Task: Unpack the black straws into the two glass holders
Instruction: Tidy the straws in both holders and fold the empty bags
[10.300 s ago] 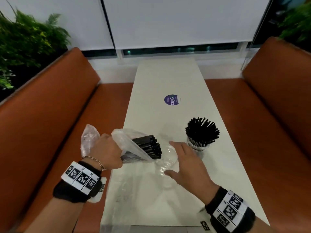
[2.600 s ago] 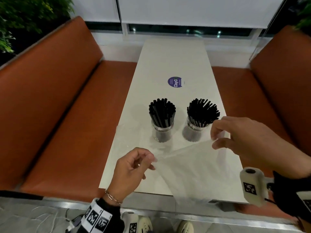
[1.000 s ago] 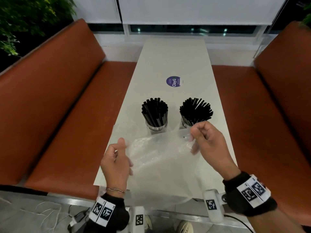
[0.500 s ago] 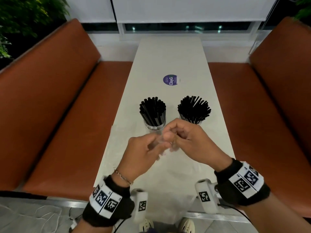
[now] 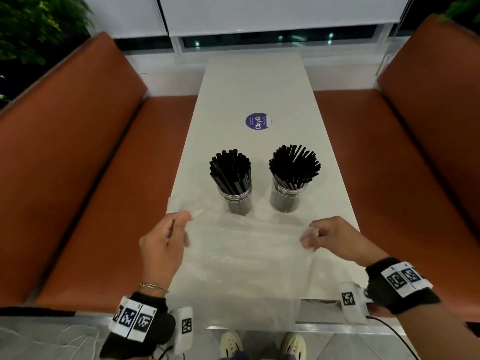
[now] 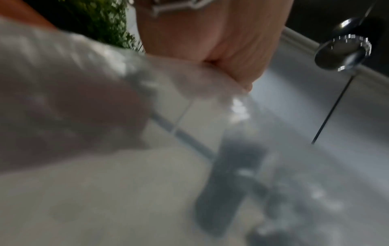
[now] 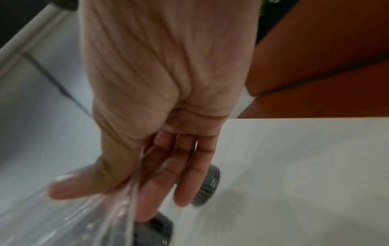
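Note:
Two glass holders stand side by side on the white table [image 5: 254, 81], each full of upright black straws: the left holder [image 5: 235, 200] and the right holder [image 5: 287, 197]. In front of them I hold the empty clear plastic bag [image 5: 246, 255] spread flat between both hands. My left hand [image 5: 179, 227] pinches its left corner. At the bag's right corner my right hand [image 5: 310, 236] pinches with thumb and fingers [image 7: 147, 188]. The left wrist view is blurred, with the bag [image 6: 69, 93] across it.
A round purple sticker [image 5: 256, 121] lies on the table beyond the holders. Orange bench seats flank the table at left [image 5: 85, 178] and right [image 5: 405, 178]. Plants [image 5: 39, 27] stand behind the left bench. My shoes [image 5: 231, 345] show below the table's near edge.
Half a second ago my hands met together in front of the holders; now they have drawn apart, stretching the bag flat between them. The straws and holders have not moved.

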Demonstrator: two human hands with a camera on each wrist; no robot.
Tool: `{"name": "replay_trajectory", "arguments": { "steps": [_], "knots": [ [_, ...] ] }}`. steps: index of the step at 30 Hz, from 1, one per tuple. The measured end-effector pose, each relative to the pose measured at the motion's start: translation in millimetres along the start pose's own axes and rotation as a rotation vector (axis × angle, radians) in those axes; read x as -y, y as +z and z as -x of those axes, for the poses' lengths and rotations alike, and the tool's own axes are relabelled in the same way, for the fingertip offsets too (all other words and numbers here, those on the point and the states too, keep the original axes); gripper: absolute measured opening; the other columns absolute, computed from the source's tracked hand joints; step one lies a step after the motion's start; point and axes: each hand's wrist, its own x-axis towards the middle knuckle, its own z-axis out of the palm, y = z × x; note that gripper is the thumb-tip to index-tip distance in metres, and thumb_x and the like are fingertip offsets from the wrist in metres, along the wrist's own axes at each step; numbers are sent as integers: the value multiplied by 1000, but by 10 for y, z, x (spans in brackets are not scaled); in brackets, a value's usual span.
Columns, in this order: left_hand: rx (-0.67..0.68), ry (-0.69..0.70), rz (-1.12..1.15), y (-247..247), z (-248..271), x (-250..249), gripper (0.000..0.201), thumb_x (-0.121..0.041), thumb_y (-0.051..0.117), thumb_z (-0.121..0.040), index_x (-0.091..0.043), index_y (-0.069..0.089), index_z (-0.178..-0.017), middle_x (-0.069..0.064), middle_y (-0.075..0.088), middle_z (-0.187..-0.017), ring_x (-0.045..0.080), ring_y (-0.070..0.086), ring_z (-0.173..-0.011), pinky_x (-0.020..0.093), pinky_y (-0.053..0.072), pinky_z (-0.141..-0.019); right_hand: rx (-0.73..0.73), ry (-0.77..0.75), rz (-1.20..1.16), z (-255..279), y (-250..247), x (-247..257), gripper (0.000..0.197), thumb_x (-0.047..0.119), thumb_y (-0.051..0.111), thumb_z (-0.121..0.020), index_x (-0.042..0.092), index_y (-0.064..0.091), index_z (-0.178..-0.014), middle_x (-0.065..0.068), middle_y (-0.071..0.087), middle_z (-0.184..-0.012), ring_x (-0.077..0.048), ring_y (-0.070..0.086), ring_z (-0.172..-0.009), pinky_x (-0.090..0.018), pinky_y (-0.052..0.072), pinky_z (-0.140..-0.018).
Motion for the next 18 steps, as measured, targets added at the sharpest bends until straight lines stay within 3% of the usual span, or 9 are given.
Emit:
{"name": "replay_trajectory", "arguments": {
  "steps": [2,4,7,9,11,12,14,16,18],
  "knots": [
    [-69,-34,-30,-13,3,82,25,-38,57,-107,-39,74,-89,-4,71,-67,0,62,-53,8,42,-50,-37,-29,-145,18,-25,85,20,14,80,-92,3,77,-75,-19,79,-83,-13,68,-66,-14,56,-68],
    [-95,-72,-5,14,18,169,29,-41,56,-107,-37,76,-86,7,65,-56,2,60,-51,11,41,-47,-63,-45,-262,-13,15,155,34,26,77,-92,-6,74,-82,-17,76,-77,-17,68,-66,-21,58,-70],
    [-100,-158,10,88,49,276,33,-47,53,-106,-35,77,-88,5,67,-55,4,53,-41,22,44,-48,-101,51,-473,-85,157,190,45,45,71,-88,1,73,-96,-15,71,-79,-25,71,-65,-38,60,-70],
    [-116,-241,44,135,63,375,33,-48,51,-107,-35,78,-93,4,67,-55,4,48,-35,18,43,-39,-3,137,-520,-91,296,126,47,49,65,-93,9,69,-117,-13,73,-96,-30,76,-79,-40,63,-72],
    [-146,-308,90,154,70,480,37,-49,49,-108,-30,79,-98,4,68,-59,7,46,-33,16,38,-32,192,219,-465,-54,456,19,51,46,68,-92,14,62,-131,-14,74,-115,-33,77,-97,-37,64,-79],
    [-167,-333,91,152,72,539,39,-51,48,-108,-29,79,-99,5,68,-62,10,46,-34,16,37,-31,283,247,-418,-25,537,-32,50,39,73,-91,13,61,-132,-14,74,-117,-33,77,-100,-36,63,-81],
    [-204,-364,61,123,62,654,42,-54,47,-108,-29,78,-98,5,69,-63,13,48,-35,16,37,-32,371,261,-304,20,672,-150,39,23,82,-90,6,67,-121,-9,78,-103,-26,77,-89,-33,60,-77],
    [-209,-340,-6,67,31,784,44,-53,46,-108,-26,79,-98,4,69,-61,14,51,-38,19,42,-40,358,245,-215,34,759,-240,23,18,85,-88,6,73,-103,-4,79,-88,-16,74,-76,-29,56,-70],
    [-186,-277,-124,2,6,896,43,-48,46,-109,-22,79,-101,1,66,-59,19,57,-48,26,49,-55,299,246,-230,22,789,-293,18,19,87,-87,7,74,-94,-8,79,-84,-15,73,-71,-27,56,-65]
  ]
}}
